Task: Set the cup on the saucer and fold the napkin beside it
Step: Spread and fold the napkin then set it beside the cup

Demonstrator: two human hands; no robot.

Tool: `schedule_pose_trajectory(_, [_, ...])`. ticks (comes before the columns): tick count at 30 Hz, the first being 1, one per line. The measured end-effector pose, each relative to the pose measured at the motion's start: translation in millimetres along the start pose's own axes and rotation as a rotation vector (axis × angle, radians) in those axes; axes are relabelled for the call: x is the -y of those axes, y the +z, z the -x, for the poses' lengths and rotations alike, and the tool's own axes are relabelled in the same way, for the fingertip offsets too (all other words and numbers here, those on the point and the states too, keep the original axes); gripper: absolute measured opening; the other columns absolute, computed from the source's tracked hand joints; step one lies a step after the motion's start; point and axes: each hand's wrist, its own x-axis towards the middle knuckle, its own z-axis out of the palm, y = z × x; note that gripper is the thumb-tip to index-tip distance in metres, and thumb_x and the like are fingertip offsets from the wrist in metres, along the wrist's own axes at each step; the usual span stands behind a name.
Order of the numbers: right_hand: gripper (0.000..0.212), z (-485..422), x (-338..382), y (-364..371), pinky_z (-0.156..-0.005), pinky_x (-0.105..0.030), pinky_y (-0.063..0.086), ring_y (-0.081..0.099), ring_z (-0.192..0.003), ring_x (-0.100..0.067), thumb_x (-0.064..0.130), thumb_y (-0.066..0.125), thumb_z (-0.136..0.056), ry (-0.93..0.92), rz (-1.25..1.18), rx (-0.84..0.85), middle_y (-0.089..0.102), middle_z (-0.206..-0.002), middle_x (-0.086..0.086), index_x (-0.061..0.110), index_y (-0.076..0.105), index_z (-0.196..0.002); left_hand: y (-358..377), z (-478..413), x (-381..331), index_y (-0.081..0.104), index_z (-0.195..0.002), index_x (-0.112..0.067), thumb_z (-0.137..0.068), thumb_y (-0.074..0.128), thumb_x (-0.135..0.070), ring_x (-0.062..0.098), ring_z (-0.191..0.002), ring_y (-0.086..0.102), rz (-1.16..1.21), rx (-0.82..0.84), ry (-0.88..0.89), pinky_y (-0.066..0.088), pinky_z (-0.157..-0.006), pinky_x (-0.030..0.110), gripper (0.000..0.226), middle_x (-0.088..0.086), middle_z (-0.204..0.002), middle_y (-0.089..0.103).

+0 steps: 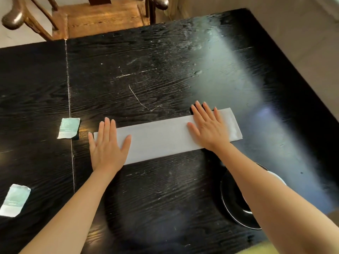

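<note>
The left hand [107, 143] lies flat, fingers spread, on one end of the folded napkin [161, 136] mid-table; the right hand [209, 129] presses flat near the other. The saucer [231, 202] sits near the table's [146, 70] right edge.

Two bare forearms, no sleeves; left hand [108, 145] and right hand [208, 128] without rings, watches or gloves; nails short, unpainted.

I saw broad bare table [146, 70] beyond the napkin [161, 138]. Two paper scraps [68, 128] [14, 199] lay at left, while the dark saucer [231, 198] sat under my right forearm, crowding the near right.
</note>
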Motion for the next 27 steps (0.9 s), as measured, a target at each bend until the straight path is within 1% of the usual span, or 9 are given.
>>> schedule_pose_trajectory(4, [0.062,-1,0,1,-0.120,-0.040,-0.006,-0.004,-0.147,-0.014,0.053,0.020,-0.095,-0.004,-0.015,0.005,0.003,-0.160,0.006,0.027,0.006,-0.150,0,0,-1,0.005,-0.151,-0.014,-0.092,0.016,-0.059,0.017,-0.147,-0.003,-0.008,-0.003,0.005,-0.004,-0.117,0.045,0.075,0.003,-0.160,0.000])
schedule_pose_trajectory(8, [0.062,-2,-1,0,-0.119,-0.039,-0.008,-0.004,-0.147,-0.015,0.053,0.019,-0.096,-0.011,-0.020,0.005,0.003,-0.160,0.006,0.027,0.006,-0.150,-2,0,-1,0.004,-0.151,-0.014,-0.092,0.015,-0.059,0.017,-0.147,-0.004,-0.008,0.001,0.004,-0.006,-0.116,0.044,0.075,0.003,-0.160,-0.001])
schedule_pose_trajectory(13, [0.061,-4,-5,-1,-0.119,-0.040,-0.007,-0.005,-0.147,-0.015,0.050,0.019,-0.097,-0.022,-0.027,0.042,0.001,-0.160,0.005,0.024,0.004,-0.150,-1,1,-1,0.005,-0.151,-0.013,-0.091,0.012,-0.060,0.018,-0.147,-0.002,-0.016,-0.004,0.013,-0.003,-0.118,0.046,0.076,0.004,-0.160,0.000])
schedule_pose_trajectory(16, [0.063,-11,-35,-12,-0.120,-0.039,-0.003,-0.002,-0.148,-0.016,0.050,0.019,-0.097,-0.050,0.050,0.076,0.001,-0.160,0.002,0.021,0.004,-0.150,0,0,-1,0.004,-0.151,-0.013,-0.090,0.010,-0.061,0.019,-0.147,-0.002,-0.023,0.011,0.021,-0.001,-0.118,0.048,0.078,0.005,-0.160,0.000])
schedule_pose_trajectory(18, [0.071,-12,-62,-23,-0.120,-0.037,-0.002,-0.002,-0.147,-0.015,0.057,0.010,-0.090,-0.089,0.116,0.121,0.001,-0.160,0.001,0.020,0.003,-0.150,1,-1,-1,0.005,-0.151,-0.012,-0.089,0.010,-0.062,0.020,-0.148,-0.001,-0.027,0.008,0.024,0.000,-0.118,0.050,0.079,0.006,-0.160,0.002])
schedule_pose_trajectory(20, [0.078,-10,-81,-29,-0.120,-0.037,-0.001,-0.001,-0.148,-0.015,0.060,0.003,-0.083,-0.119,0.140,0.134,0.002,-0.160,0.001,0.019,0.004,-0.150,1,-2,-1,0.006,-0.150,-0.012,-0.089,0.011,-0.062,0.021,-0.148,0.001,-0.028,0.006,0.023,0.001,-0.117,0.050,0.079,0.006,-0.160,0.004])
schedule_pose_trajectory(23, [0.076,-10,-87,-29,-0.120,-0.036,-0.001,0.000,-0.148,-0.015,0.058,0.004,-0.085,-0.157,0.149,0.122,0.003,-0.160,0.001,0.019,0.005,-0.150,1,-1,0,0.006,-0.150,-0.011,-0.089,0.012,-0.061,0.021,-0.148,0.001,-0.023,0.008,0.026,0.002,-0.117,0.051,0.079,0.006,-0.160,0.004])
schedule_pose_trajectory(27, [0.071,-13,-91,-25,-0.121,-0.037,-0.001,0.001,-0.147,-0.014,0.056,0.007,-0.088,-0.163,0.126,0.101,0.004,-0.160,0.002,0.021,0.007,-0.150,1,-2,1,0.005,-0.150,-0.011,-0.091,0.014,-0.060,0.021,-0.148,0.000,-0.027,0.011,0.032,0.001,-0.117,0.050,0.077,0.006,-0.160,0.003])
